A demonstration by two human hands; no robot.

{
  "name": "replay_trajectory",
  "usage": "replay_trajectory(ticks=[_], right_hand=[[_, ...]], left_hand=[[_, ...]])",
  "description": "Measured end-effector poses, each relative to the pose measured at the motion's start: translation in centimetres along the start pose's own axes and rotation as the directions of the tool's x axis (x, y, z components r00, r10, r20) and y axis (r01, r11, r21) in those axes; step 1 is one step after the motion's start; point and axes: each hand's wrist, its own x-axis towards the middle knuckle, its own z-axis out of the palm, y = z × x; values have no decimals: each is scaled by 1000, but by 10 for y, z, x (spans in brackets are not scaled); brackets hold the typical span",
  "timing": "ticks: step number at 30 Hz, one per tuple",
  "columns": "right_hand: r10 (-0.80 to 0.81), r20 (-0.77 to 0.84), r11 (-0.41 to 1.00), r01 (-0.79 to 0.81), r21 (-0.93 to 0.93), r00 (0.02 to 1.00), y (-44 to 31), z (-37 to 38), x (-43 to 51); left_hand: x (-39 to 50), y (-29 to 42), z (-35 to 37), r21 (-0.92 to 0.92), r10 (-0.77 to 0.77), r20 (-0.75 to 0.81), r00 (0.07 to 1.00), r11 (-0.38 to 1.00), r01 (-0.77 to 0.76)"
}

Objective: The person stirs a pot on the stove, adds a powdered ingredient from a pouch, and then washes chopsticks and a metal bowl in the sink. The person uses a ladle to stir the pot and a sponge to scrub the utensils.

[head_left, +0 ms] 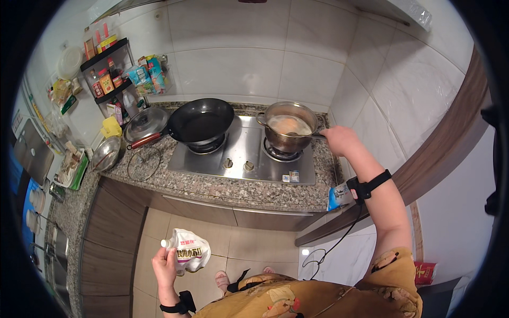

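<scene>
My left hand (164,263) grips a white spouted pouch (193,251) near its white cap, held over the floor in front of the counter. My right hand (341,140) is closed around the handle of a utensil (317,136) whose end rests inside a steel pot (287,140). The two-handled pot sits on the right burner of a gas stove (238,159). Cloudy liquid with something orange (288,125) fills part of it. A black wok (202,121) stands on the left burner, with only a dark interior visible.
Left of the wok lie a pan lid (147,121), a glass lid (144,163) and a metal bowl (106,153). A corner rack (105,53) holds bottles. A blue-and-white packet (339,197) is at the counter's right end, beside my forearm. A black cable (342,237) hangs from my right wristband.
</scene>
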Motion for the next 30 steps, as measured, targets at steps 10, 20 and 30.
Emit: replay_trajectory(ticks=[10, 20, 30], right_hand=[[39, -205, 997, -24, 74, 978, -25, 45, 31], [198, -258, 976, -167, 138, 945, -9, 97, 52], [224, -124, 974, -219, 51, 967, 15, 55, 22]], left_hand=[[-13, -14, -8, 5, -35, -31, 999, 999, 35], [-12, 3, -6, 25, 28, -54, 998, 999, -26], [-7, -8, -3, -68, -12, -27, 1000, 998, 10]])
